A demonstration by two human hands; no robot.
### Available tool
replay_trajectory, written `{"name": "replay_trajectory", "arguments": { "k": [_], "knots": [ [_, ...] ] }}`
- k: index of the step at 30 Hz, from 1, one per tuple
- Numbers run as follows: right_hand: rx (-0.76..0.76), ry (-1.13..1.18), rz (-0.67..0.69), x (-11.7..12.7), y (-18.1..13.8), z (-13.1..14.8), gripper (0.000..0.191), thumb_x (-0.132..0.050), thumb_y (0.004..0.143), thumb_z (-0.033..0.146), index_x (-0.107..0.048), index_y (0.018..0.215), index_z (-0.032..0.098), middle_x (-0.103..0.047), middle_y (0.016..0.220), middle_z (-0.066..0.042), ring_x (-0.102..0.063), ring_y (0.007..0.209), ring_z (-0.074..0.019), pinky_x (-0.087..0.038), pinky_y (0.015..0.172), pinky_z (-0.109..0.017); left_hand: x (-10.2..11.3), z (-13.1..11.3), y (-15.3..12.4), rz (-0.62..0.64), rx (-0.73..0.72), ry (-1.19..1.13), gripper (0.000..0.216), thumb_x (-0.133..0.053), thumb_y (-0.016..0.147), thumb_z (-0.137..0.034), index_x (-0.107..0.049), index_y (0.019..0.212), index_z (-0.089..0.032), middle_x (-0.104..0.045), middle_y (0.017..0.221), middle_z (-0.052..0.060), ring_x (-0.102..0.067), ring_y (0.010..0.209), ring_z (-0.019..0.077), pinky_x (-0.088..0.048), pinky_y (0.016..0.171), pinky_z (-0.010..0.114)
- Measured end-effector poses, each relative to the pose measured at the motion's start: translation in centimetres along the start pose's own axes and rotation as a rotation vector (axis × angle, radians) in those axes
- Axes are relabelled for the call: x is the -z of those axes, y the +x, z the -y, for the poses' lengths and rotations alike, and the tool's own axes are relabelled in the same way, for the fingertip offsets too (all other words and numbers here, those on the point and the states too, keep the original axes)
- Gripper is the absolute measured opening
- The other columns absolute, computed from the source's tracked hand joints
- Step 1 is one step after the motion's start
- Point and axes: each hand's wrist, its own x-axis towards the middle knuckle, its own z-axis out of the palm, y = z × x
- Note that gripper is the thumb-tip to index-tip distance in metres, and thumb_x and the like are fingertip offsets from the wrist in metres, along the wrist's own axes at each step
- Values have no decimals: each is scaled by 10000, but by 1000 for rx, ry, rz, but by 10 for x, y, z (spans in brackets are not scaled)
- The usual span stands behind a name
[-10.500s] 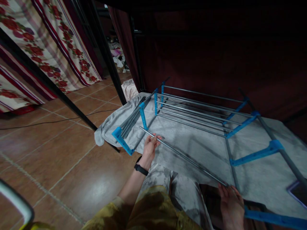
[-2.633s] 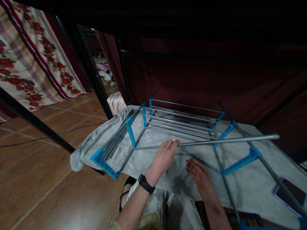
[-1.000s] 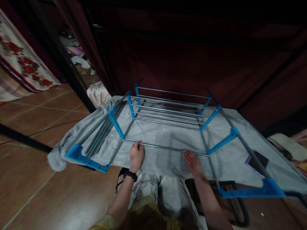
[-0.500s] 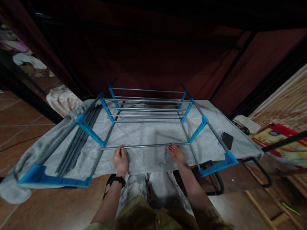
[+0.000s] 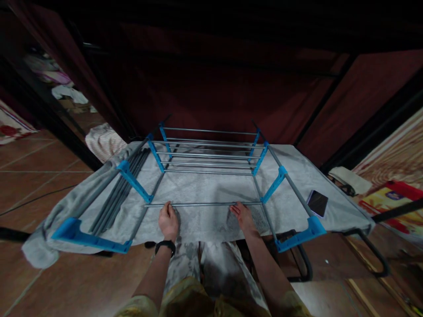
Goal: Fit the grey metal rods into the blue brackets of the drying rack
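Observation:
A rack frame of grey metal tubes and blue plastic brackets (image 5: 135, 181) lies on a cloth-covered surface before me. Its nearest thin crossbar (image 5: 201, 204) runs between the left and right brackets. My left hand (image 5: 168, 220) has its fingers closed around this bar near its left end. Toward the right end, my right hand (image 5: 243, 215) grips the same bar with thumb and fingers. Farther back, several parallel rods (image 5: 208, 155) span two bracket pairs. At the front, a blue end bracket (image 5: 89, 237) sits on the left and another blue end bracket (image 5: 301, 235) on the right.
Several loose grey tubes (image 5: 119, 193) lie on the grey cloth (image 5: 205, 187) at the left. A phone (image 5: 317, 203) rests at the right. A dark red curtain (image 5: 211, 92) hangs behind, and a red and yellow package (image 5: 393, 204) stands beyond the right edge.
The view has shifted slightly, so the rack sits a little lower and farther right in it. Both hands stay on the same crossbar, with no clear movement of the rack.

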Motion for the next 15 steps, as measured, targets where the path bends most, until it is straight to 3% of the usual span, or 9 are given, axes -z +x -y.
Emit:
{"name": "replay_trajectory", "arguments": {
  "k": [10, 15],
  "knots": [
    [2, -60, 5, 9, 6, -6, 171, -761, 687, 355, -612, 732, 284, -713, 741, -10, -730, 824, -247, -618, 860, -408, 3, 0, -2, 14, 8, -86, 329, -434, 953, -296, -655, 1159, -166, -673, 1161, 154, -614, 1146, 294, -455, 1062, 460],
    [-22, -93, 27, 20, 11, -9, 149, -731, 694, 370, -648, 768, 270, -716, 792, -28, -724, 820, -238, -589, 951, -458, 3, 5, -5, -41, 16, -117, 311, -436, 963, -311, -665, 1136, -192, -694, 1150, 123, -654, 1094, 249, -507, 1010, 417]
  ]
}}
